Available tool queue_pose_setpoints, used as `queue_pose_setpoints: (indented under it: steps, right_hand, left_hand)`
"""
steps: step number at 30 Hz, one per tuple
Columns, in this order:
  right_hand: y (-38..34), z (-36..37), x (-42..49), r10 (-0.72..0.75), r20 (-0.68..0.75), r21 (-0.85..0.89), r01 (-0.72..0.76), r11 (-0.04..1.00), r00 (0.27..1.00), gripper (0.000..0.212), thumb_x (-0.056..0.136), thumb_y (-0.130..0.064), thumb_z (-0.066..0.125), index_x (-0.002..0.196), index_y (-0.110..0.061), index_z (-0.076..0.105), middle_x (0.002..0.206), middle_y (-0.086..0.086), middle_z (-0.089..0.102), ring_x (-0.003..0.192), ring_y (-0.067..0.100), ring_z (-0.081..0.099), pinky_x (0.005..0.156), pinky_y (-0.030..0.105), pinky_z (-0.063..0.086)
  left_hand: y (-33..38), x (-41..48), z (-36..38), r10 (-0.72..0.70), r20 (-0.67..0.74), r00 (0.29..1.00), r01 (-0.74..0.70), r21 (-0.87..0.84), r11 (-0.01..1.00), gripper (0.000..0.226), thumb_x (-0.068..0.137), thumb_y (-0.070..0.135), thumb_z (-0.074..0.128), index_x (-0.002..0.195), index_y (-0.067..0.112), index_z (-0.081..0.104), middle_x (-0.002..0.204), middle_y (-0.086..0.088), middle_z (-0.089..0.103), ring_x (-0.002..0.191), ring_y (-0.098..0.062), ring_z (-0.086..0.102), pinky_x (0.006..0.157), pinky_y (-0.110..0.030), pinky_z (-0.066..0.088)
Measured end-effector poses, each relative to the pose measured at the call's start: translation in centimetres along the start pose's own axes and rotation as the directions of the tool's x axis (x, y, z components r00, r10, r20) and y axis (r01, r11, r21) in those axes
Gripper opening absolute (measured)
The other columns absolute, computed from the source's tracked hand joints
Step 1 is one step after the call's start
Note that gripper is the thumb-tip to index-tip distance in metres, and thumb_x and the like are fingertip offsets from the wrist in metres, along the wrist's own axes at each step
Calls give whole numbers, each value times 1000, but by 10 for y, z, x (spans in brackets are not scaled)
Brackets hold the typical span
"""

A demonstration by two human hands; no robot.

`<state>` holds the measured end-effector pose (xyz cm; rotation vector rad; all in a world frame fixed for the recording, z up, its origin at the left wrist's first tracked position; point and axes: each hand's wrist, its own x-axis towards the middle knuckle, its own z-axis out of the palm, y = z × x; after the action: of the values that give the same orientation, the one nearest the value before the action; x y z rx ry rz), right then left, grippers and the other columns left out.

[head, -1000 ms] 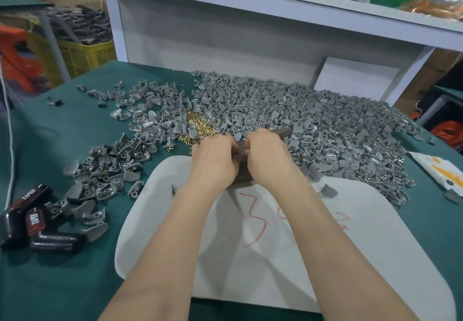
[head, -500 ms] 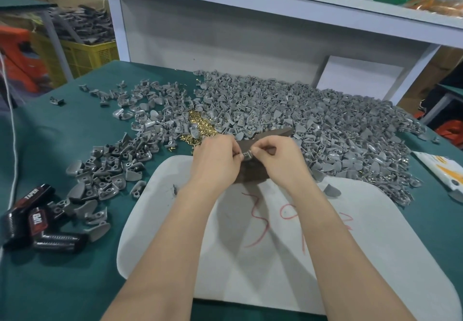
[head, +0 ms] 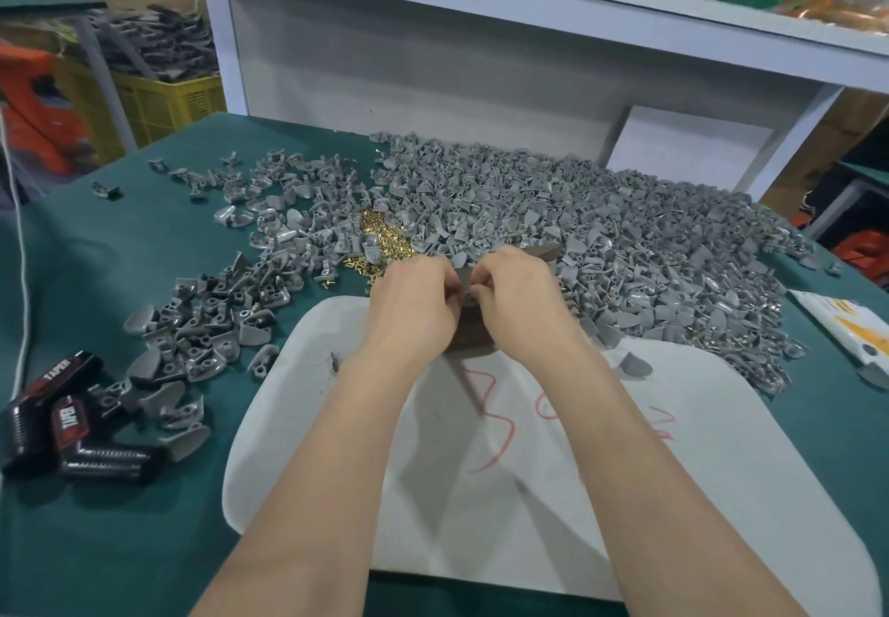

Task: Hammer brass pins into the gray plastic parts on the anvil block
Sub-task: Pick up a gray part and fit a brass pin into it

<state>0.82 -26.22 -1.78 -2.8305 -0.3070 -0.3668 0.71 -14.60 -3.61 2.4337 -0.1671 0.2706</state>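
Note:
My left hand [head: 413,301] and my right hand [head: 522,296] meet above the dark brown anvil block [head: 474,332], which stands at the far edge of the white board [head: 553,481]. Between their fingertips both hands pinch one small gray plastic part [head: 465,279]. Whether a brass pin sits in it is hidden by the fingers. A small heap of brass pins [head: 382,243] lies just beyond my left hand. A wide pile of gray plastic parts [head: 601,231] covers the green table behind and to the right.
A smaller group of gray parts [head: 207,327] lies left of the board. Black and red tool handles [head: 72,429] rest at the left table edge. A white shelf unit [head: 433,63] stands behind the table. One loose gray part [head: 634,364] lies on the board's right.
The hands, closed together over the block a second ago, drew slightly apart with the part pinched between them, and now sit close together again over the block.

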Motion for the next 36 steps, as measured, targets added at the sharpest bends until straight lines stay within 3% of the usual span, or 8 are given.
queue_pose_setpoints:
  steps: [11,15,19,24,32,36]
  right_hand:
    - [-3,2,3,19,-3,-35,-19,999,1000,10,90,-7,54,92,-12,61,106,8,56,99,25,53,71,27,33]
    - [1,4,0,30,-15,81,-29,996,999,6,90,-9,56,90,-9,62,100,8,57,95,26,54,77,33,38]
    - [6,8,1,121,-18,187,-115,976,993,9,90,-16,58,91,-12,66,85,-3,50,87,18,51,76,26,36]
    - [9,10,-1,175,-25,279,-161,947,984,7,88,-17,61,86,-18,68,81,-5,57,83,14,54,74,24,38]
    - [7,15,-4,174,-80,273,-146,951,981,8,89,-14,58,88,-14,66,94,1,61,83,12,45,65,17,25]
    - [3,11,-2,127,-65,176,-114,978,990,9,90,-14,57,91,-11,66,100,5,59,94,22,53,74,24,31]
  left_hand:
    - [-2,2,2,-15,-9,1000,15,-2,1000,6,86,19,62,89,19,67,96,-6,68,96,-31,59,82,-40,50]
    - [-2,2,2,-13,-8,1000,13,-32,999,5,87,20,64,87,17,68,92,-9,68,95,-34,58,81,-41,50]
    - [-1,2,2,-3,-14,1000,3,-35,999,5,86,20,66,88,16,68,93,-9,68,96,-34,59,82,-41,50]
    - [-2,3,3,-1,-21,1000,0,-45,999,5,85,19,66,89,16,68,94,-7,68,97,-31,60,84,-41,49]
    - [-2,2,3,1,-29,1000,-3,-49,999,6,85,20,66,88,16,68,94,-7,69,96,-30,60,84,-41,49]
    - [-1,3,2,3,-41,999,-5,-34,999,5,85,19,65,85,15,67,91,-10,68,94,-34,59,80,-40,49]
